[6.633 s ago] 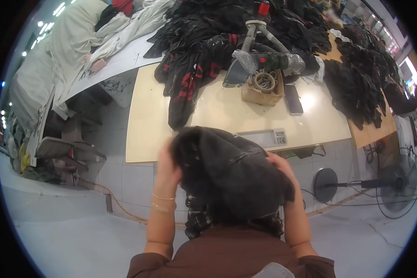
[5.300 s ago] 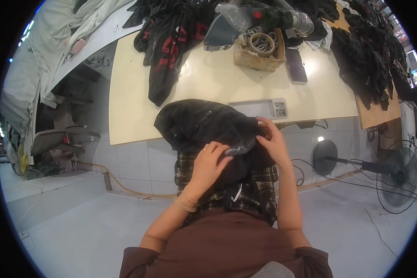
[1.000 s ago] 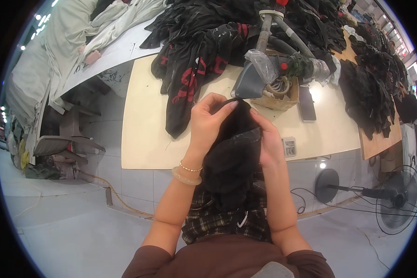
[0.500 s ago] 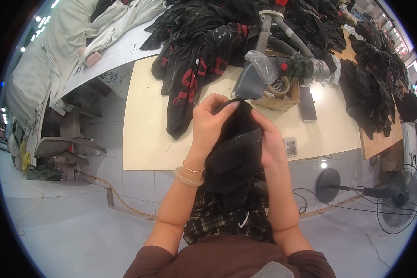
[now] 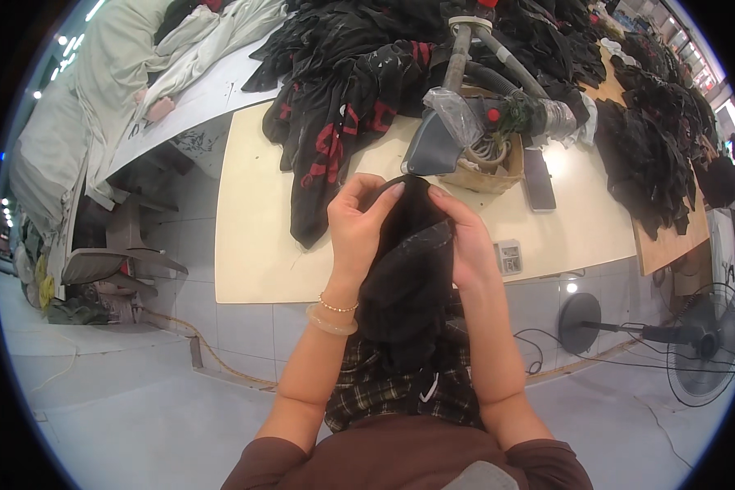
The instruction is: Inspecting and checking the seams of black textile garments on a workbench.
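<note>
Between my two hands hangs a black garment (image 5: 404,278), its lower part draped down over my lap. My left hand (image 5: 359,214) pinches its top edge on the left, thumb pressed on the cloth. On the right, my right hand (image 5: 467,238) grips the same edge between thumb and fingers. The upper edge of the cloth is right at the tip of a dark grey machine head (image 5: 433,149) wrapped partly in clear plastic. Whether the cloth touches that tip I cannot tell.
A cream table (image 5: 257,204) carries a heap of black garments (image 5: 351,106) with red print. Close to the machine are a cardboard box (image 5: 490,175) with a coiled hose, a phone (image 5: 539,184) and a small grey tray (image 5: 508,256). A fan (image 5: 705,339) stands on the right, a grey chair (image 5: 118,261) left.
Both hands have shifted slightly left with the black garment, still pinching its top edge. The gap between them at the top looks much the same. The whole view has moved a little.
</note>
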A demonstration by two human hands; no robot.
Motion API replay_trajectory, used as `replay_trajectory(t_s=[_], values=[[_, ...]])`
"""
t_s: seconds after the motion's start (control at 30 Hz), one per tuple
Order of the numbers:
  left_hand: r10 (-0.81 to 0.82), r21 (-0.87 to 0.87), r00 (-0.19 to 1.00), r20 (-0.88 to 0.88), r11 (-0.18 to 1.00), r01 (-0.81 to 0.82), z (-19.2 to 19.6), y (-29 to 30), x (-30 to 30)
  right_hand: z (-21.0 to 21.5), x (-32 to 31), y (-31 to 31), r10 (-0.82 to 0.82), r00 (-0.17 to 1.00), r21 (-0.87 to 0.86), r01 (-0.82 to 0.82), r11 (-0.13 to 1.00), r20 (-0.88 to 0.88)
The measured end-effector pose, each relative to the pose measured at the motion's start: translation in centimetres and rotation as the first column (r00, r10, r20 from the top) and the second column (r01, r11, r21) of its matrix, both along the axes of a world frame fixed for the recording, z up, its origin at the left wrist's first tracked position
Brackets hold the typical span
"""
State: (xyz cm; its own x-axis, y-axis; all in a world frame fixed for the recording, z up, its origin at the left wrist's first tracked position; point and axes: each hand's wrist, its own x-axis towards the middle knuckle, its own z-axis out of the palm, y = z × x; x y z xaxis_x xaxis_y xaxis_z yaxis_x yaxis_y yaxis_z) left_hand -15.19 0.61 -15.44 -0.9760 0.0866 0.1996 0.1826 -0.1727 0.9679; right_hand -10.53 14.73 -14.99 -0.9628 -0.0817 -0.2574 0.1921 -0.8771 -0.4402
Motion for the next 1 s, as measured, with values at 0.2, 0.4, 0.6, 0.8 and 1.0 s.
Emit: replay_trajectory(t_s=[0.2, 0.4, 0.6, 0.8, 1.0], values=[[-0.011, 0.058, 0.999, 0.045, 0.998, 0.009, 0.6, 0.5, 0.6, -0.4, 0.1, 0.3, 0.020, 1.000, -0.078, -0.019, 0.997, 0.019], [-0.082, -0.007, 0.995, 0.054, 0.997, 0.083, 0.7, 0.0, 0.6, 0.6, 0.5, 0.1, 0.010, 1.000, -0.039, -0.010, 0.999, 0.011], [-0.202, -0.075, 0.979, 0.032, 0.976, 0.204, 1.6, -0.8, 2.1, 1.7, 2.8, 1.5, -0.010, 0.988, 0.683, 0.114, 0.721, -0.153], [-0.175, -0.298, 0.957, -0.229, 0.949, 0.102, 1.9, -0.8, 2.3, 1.7, 3.2, 1.2, -0.068, 0.958, 0.767, 0.264, 0.584, -0.278], [-0.189, -0.410, 0.937, -0.292, 0.911, 0.056, 1.0, -1.6, 2.1, 0.9, 2.9, 0.2, -0.024, 0.869, 0.791, 0.461, 0.403, -0.495]])
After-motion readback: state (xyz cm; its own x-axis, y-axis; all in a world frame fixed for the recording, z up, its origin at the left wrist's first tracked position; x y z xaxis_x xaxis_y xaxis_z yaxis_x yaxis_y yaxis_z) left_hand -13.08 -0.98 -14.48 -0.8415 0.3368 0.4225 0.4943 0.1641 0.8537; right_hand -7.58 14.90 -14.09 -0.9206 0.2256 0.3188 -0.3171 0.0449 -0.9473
